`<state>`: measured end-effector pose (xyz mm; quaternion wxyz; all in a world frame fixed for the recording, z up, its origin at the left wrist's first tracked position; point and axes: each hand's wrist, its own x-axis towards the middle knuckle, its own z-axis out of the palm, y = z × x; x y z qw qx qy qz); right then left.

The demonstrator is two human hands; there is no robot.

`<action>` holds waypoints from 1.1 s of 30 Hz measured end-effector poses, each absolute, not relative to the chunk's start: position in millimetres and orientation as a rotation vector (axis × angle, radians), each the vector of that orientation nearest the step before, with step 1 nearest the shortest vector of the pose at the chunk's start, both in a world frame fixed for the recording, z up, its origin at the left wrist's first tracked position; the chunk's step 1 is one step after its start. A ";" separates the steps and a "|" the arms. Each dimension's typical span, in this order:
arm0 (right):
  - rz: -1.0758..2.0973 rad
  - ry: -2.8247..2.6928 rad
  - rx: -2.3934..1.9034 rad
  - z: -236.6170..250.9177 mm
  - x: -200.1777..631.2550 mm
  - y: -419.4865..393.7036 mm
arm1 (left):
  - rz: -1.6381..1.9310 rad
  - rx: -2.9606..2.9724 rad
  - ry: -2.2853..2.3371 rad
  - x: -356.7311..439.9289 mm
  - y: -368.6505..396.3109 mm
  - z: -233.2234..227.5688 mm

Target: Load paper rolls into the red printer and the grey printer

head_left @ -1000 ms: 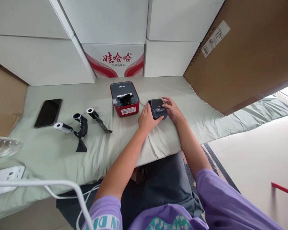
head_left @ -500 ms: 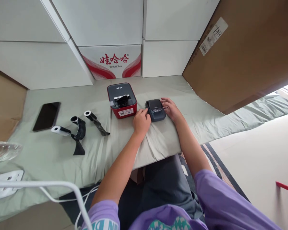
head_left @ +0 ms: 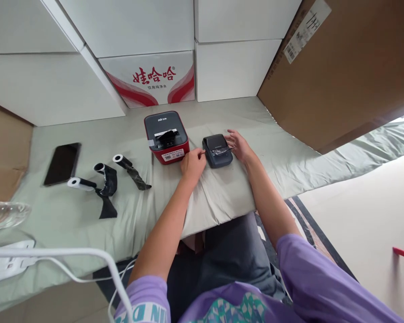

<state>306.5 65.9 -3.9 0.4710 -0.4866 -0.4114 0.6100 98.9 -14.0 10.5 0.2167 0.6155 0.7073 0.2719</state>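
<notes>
A small dark portable printer (head_left: 217, 158) sits on the cloth-covered surface between my hands. A patterned dark strip (head_left: 219, 151) shows across its top, with a thin end reaching toward my right fingers. My left hand (head_left: 193, 165) is curled closed beside the printer's left edge; what its fingertips pinch, if anything, is too small to make out. On the other side, my right hand (head_left: 239, 146) has its fingers stretched out close to the printer's right edge. A larger red and black printer (head_left: 166, 137) stands just left of my left hand, with black material at its slot.
Several paper rolls with dark loose ends, one a white-ended roll (head_left: 82, 183), lie to the left, near a black phone (head_left: 62, 163). White boxes (head_left: 239, 69) line the back, and a large cardboard box (head_left: 343, 76) leans at right. A white cable (head_left: 70, 252) crosses the lower left.
My left hand has drawn slightly back from the small printer and its fingers have curled in. My right hand stays at the right edge. The camera view has shifted a little.
</notes>
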 end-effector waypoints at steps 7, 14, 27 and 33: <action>1.436 -1.009 -1.165 -11.1 305.2 68.0 | 0.899 1.762 1.878 102.1 -21.9 4.6; 1.414 -0.954 -1.156 -14.7 304.1 68.5 | 0.926 1.750 1.950 105.0 -25.9 6.4; 1.420 -0.954 -1.238 -10.5 303.7 70.5 | 0.557 1.882 1.962 104.8 -24.8 14.4; 1.359 -1.066 -1.259 -5.2 298.6 59.7 | 0.545 1.921 1.964 105.0 -25.4 15.9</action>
